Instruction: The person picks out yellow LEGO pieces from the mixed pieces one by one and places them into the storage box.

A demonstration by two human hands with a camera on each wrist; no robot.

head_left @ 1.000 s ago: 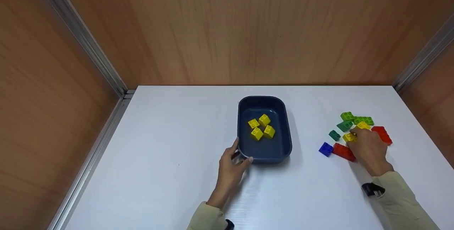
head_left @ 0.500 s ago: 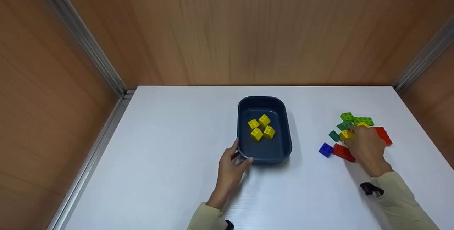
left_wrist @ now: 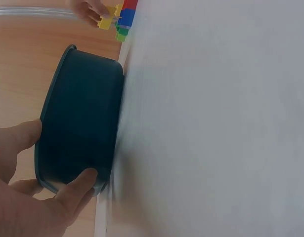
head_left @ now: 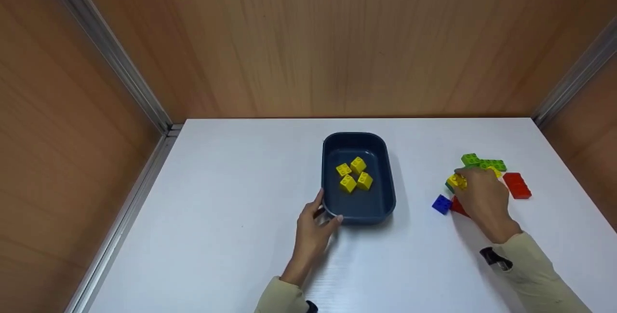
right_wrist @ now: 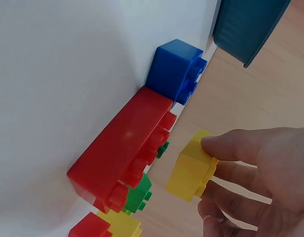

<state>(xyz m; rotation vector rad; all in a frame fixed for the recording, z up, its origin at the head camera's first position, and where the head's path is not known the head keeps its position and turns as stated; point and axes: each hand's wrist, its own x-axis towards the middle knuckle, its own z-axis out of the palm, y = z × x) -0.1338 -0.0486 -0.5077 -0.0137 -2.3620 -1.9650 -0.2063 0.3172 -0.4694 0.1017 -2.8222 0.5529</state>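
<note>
A dark blue bin (head_left: pixel 359 209) stands on the white table with several yellow bricks (head_left: pixel 348 183) inside. My left hand (head_left: pixel 311 236) rests against its near left corner; in the left wrist view the thumb and fingers are spread along the outside. At the right, my right hand (head_left: pixel 484 202) pinches a yellow brick (right_wrist: pixel 191 168) between thumb and fingers, raised apart from the other bricks in the right wrist view. Beneath and around this hand lie a blue brick (head_left: pixel 441 204), a long red brick (right_wrist: pixel 124 143), and a green brick (right_wrist: pixel 139 193) partly hidden.
Light green bricks (head_left: pixel 492 164) lie beyond the right hand, with another yellow brick (head_left: pixel 495 171) partly covered by it. Another red brick (head_left: pixel 517 185) lies to its right. Wooden panels (head_left: pixel 337 43) with metal edge strips enclose the back and sides of the table.
My right hand has moved left with the yellow brick, over the dark green bricks, uncovering the red brick on the right. The left hand and bin stay in place.
</note>
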